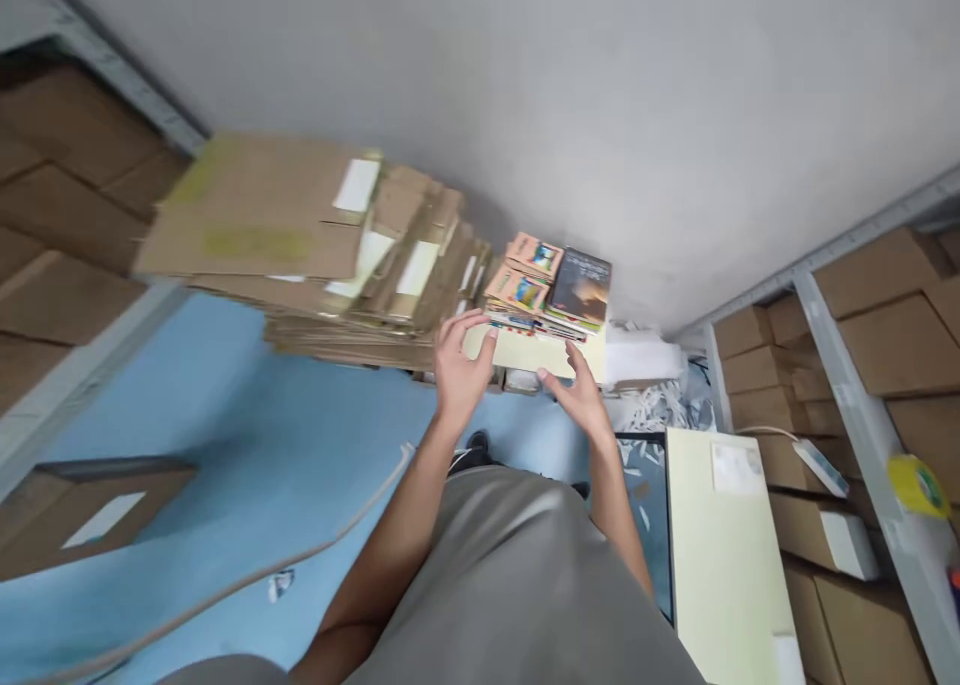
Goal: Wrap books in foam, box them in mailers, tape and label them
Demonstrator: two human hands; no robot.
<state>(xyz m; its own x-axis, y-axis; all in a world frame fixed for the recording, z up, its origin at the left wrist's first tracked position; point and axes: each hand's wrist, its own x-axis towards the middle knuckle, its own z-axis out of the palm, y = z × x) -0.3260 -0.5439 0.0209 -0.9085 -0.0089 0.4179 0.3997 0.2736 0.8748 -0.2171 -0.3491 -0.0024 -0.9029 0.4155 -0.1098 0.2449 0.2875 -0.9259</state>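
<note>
My left hand [463, 360] is held out over the near edge of a pale shelf board [517, 353], its fingers apart and nothing in them. Across from it, my right hand [576, 390] is also open, thumb and fingers spread. Just beyond both hands stand stacks of books: orange-covered booklets [519, 290] on the left and a dark-covered book [580, 287] on top of the right pile. Whether my left fingertips touch the booklets, I cannot tell.
Flattened cardboard boxes [262, 215] are piled high at the left. Carton-filled shelves stand at both sides, with yellow tape [916, 485] on the right post. A pale tabletop [731, 555] lies at my right, and a cable [300, 553] crosses the blue floor [247, 405].
</note>
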